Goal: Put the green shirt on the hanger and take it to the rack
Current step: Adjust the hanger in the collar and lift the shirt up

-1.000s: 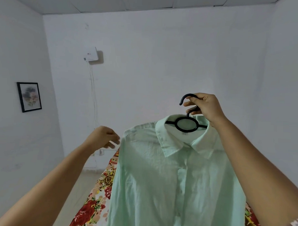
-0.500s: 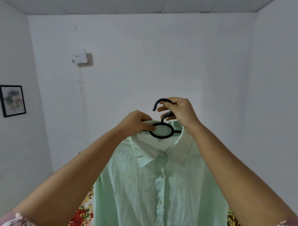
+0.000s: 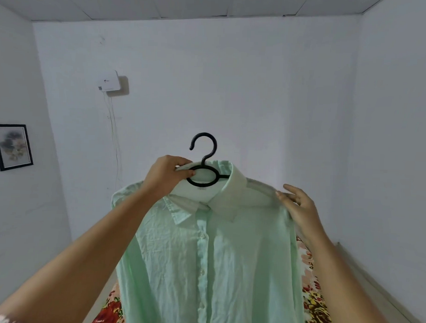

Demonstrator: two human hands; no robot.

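- Since the frame half a second ago, our right grip [image 3: 301,209] has left the black hanger [image 3: 204,143] and gone out to the shoulder of the green shirt [image 3: 203,257] on our right side. The hook now stands bare and upright.
- Our left grip [image 3: 169,175] is curled round the hanger's oval loop just under the hook, at the collar, and carries it alone.
- Our right grip pinches the shoulder cloth, thumb in front and fingers behind.
- We hold the green shirt up in the air before us on the hanger, its buttoned front toward us.
- Below it lies a bed [image 3: 314,297] with a flowered cover.
- We see a framed picture [image 3: 13,147] on the left wall [image 3: 12,214] and a white box [image 3: 109,81] on the far wall [image 3: 233,89].
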